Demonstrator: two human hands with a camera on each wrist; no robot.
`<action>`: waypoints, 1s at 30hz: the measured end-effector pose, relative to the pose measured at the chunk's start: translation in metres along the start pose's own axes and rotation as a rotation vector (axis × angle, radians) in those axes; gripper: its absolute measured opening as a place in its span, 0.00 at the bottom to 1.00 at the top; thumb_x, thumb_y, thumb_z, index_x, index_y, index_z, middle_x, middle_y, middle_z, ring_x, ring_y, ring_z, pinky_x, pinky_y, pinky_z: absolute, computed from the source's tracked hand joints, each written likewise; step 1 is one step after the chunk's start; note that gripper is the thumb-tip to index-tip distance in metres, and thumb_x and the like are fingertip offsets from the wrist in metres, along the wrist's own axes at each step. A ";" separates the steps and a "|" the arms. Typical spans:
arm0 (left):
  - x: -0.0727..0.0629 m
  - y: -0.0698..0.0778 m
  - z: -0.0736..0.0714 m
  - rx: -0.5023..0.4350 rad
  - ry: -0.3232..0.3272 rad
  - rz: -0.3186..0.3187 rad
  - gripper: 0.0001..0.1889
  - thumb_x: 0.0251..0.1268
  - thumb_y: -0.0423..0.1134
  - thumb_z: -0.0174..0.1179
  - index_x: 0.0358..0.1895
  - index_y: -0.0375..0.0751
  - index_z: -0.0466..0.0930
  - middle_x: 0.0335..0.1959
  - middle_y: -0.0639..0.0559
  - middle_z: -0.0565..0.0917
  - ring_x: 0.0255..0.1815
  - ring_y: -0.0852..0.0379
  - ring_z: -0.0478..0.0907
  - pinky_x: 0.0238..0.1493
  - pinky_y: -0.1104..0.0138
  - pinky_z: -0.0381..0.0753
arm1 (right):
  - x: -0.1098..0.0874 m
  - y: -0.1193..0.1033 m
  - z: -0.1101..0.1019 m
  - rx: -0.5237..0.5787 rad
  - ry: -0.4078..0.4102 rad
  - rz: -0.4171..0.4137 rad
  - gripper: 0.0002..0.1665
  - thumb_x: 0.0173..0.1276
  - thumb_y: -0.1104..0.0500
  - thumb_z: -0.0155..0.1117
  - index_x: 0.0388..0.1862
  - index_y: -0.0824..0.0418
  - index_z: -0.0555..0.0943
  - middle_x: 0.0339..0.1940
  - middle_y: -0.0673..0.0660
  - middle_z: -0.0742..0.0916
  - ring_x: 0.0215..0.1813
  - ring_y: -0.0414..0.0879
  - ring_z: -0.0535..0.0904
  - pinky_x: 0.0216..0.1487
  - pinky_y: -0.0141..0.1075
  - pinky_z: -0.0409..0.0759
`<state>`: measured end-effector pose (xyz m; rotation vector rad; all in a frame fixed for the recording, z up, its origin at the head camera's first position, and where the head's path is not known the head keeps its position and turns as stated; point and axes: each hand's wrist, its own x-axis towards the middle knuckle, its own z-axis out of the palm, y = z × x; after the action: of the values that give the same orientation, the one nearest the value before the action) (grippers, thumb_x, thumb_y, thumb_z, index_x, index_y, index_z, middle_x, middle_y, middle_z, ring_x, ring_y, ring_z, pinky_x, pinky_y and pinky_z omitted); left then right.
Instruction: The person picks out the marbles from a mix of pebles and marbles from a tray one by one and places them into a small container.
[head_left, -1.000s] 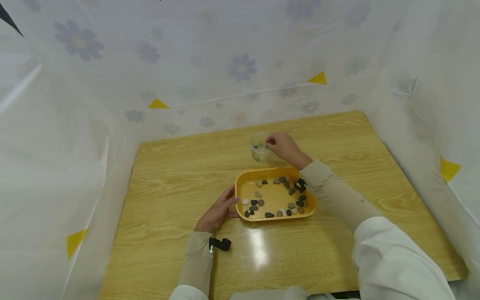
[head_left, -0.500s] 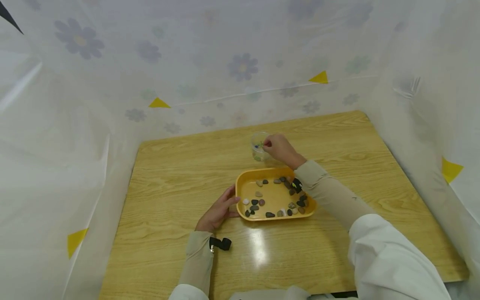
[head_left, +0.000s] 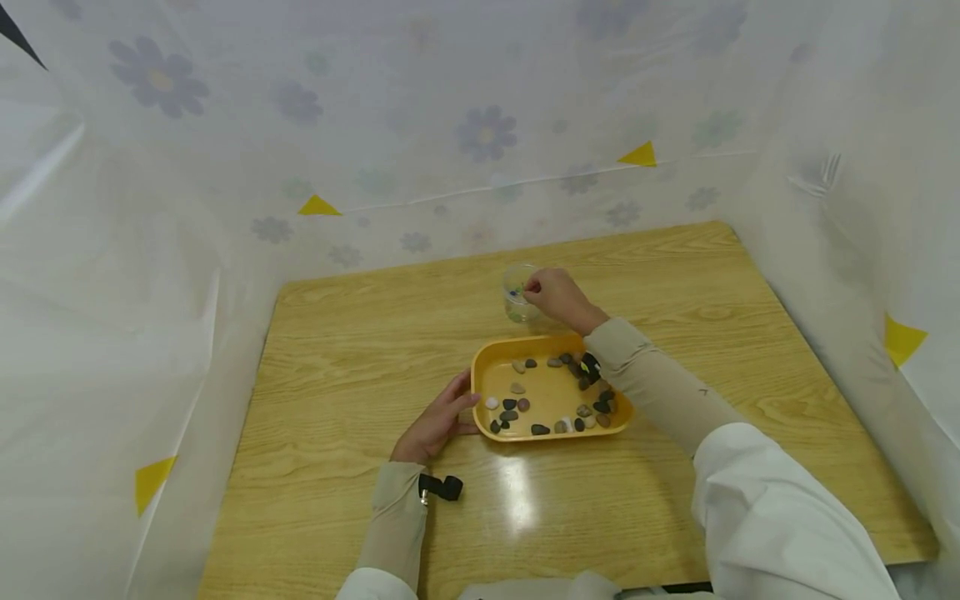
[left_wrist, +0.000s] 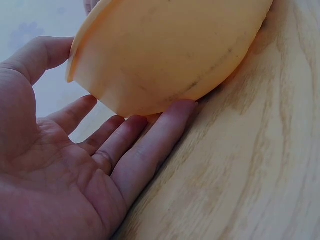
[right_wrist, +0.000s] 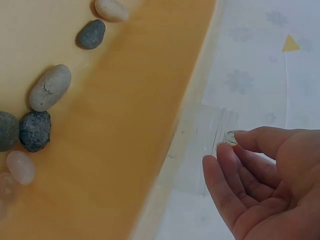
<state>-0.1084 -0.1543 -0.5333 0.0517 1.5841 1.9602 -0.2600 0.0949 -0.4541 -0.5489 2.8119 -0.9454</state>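
A yellow plastic tray (head_left: pixel 551 440) holding several pebbles lies on the table. At its left end, my left hand (head_left: pixel 435 425) holds it, thumb at the rim and fingertips against the lower outer wall, as the left wrist view shows. Beyond the tray stands a clear plastic cup (head_left: pixel 519 310) with small green and blue pieces in it. My right hand (head_left: pixel 562 297) is at the cup's rim. In the right wrist view its thumb and index finger pinch a small clear glass bead (right_wrist: pixel 231 138), overlapping the mouth of the cup.
Dark, tan and white pebbles, such as a speckled dark one (right_wrist: pixel 35 131), line the tray's edges. The wooden table (head_left: pixel 360 358) is enclosed by white flowered sheeting (head_left: pixel 405 108) at the back and sides. My right forearm crosses over the tray's right end.
My right hand has shifted slightly left, further over the cup's rim, its forearm following. My left hand and the tray have stayed put.
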 end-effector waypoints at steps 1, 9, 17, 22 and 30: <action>0.000 0.000 0.000 0.001 -0.001 0.001 0.32 0.70 0.39 0.50 0.74 0.54 0.47 0.72 0.50 0.51 0.57 0.42 0.71 0.46 0.50 0.79 | 0.000 0.000 -0.001 0.003 -0.003 0.001 0.12 0.68 0.61 0.56 0.45 0.66 0.82 0.45 0.60 0.83 0.44 0.51 0.79 0.47 0.44 0.78; 0.001 0.001 0.000 -0.002 -0.005 -0.006 0.32 0.71 0.38 0.49 0.74 0.54 0.46 0.72 0.50 0.50 0.56 0.42 0.71 0.46 0.50 0.79 | -0.001 0.003 0.001 0.006 0.018 -0.025 0.13 0.70 0.59 0.55 0.33 0.67 0.82 0.31 0.60 0.82 0.31 0.48 0.74 0.39 0.41 0.76; 0.000 0.001 -0.002 -0.015 0.005 -0.012 0.31 0.72 0.37 0.48 0.74 0.53 0.47 0.72 0.49 0.50 0.55 0.41 0.72 0.46 0.50 0.78 | -0.006 0.006 -0.007 0.061 0.041 -0.021 0.15 0.71 0.57 0.52 0.42 0.65 0.83 0.37 0.58 0.84 0.36 0.47 0.77 0.40 0.42 0.76; 0.001 0.002 -0.003 -0.011 0.000 -0.012 0.31 0.71 0.38 0.49 0.74 0.53 0.47 0.72 0.50 0.50 0.56 0.43 0.72 0.46 0.50 0.78 | -0.013 0.008 -0.019 0.065 0.056 -0.002 0.16 0.72 0.54 0.52 0.44 0.62 0.83 0.38 0.57 0.84 0.35 0.48 0.77 0.38 0.42 0.76; 0.001 0.003 -0.003 -0.019 -0.006 -0.011 0.33 0.70 0.39 0.50 0.74 0.54 0.46 0.73 0.50 0.48 0.56 0.40 0.72 0.48 0.49 0.77 | -0.026 0.012 -0.036 0.029 0.086 -0.005 0.16 0.72 0.54 0.52 0.41 0.62 0.83 0.30 0.56 0.83 0.27 0.48 0.74 0.32 0.42 0.72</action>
<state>-0.1116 -0.1571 -0.5321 0.0412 1.5587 1.9642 -0.2482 0.1337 -0.4329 -0.5249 2.8678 -1.0332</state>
